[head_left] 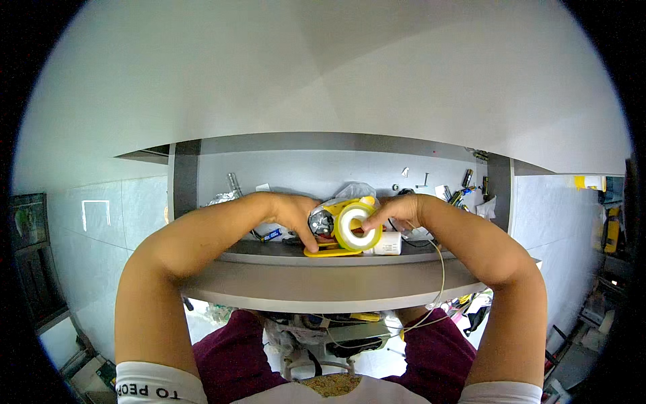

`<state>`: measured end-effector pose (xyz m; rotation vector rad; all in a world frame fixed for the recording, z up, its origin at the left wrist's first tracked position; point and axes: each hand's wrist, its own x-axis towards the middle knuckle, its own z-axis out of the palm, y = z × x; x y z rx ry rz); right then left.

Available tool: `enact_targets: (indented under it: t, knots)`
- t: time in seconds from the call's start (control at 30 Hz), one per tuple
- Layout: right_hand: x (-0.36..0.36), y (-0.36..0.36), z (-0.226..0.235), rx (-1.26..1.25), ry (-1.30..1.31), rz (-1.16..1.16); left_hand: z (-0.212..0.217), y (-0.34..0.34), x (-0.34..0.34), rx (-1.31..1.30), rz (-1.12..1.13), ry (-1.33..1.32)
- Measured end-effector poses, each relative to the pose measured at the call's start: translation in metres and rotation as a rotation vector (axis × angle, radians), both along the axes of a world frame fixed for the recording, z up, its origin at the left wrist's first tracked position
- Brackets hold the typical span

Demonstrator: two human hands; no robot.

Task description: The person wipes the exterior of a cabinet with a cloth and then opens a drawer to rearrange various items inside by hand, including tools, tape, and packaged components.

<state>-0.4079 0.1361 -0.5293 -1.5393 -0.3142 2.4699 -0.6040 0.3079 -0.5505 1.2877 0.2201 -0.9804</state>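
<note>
Both hands are inside an open drawer (323,286), gathered round a cluster of things at its front middle. My right hand (404,210) grips a roll of tape (344,236) with a white core and yellow-green outer edge, the thumb at its hole. My left hand (293,214) curves round the cluster's left side, thumb pointing down; its other fingers are mostly hidden. Close to that thumb are a round dark-and-silver item (321,223) and a flat yellow strip-like piece (333,253). A crumpled clear plastic bag (356,191) lies behind the roll, and a white cylindrical bottle (387,244) to its right.
Several batteries (467,178) and scraps lie at the drawer's right. A blue battery-like cylinder (271,235) and a clear tube (233,183) are at the left. A pale cable (443,269) hangs over the drawer front. A white surface (323,67) overhangs the drawer's back.
</note>
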Motion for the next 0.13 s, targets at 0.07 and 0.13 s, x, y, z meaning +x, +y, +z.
enact_targets:
  t: [0.07,0.13]
  knots:
    - [-0.002,0.002,0.001,0.010,0.067,-0.010,-0.011,0.001,-0.005,-0.021,0.031,0.025]
    - [0.002,-0.009,-0.022,0.019,0.152,-0.058,-0.003,-0.002,-0.001,0.112,0.052,0.089]
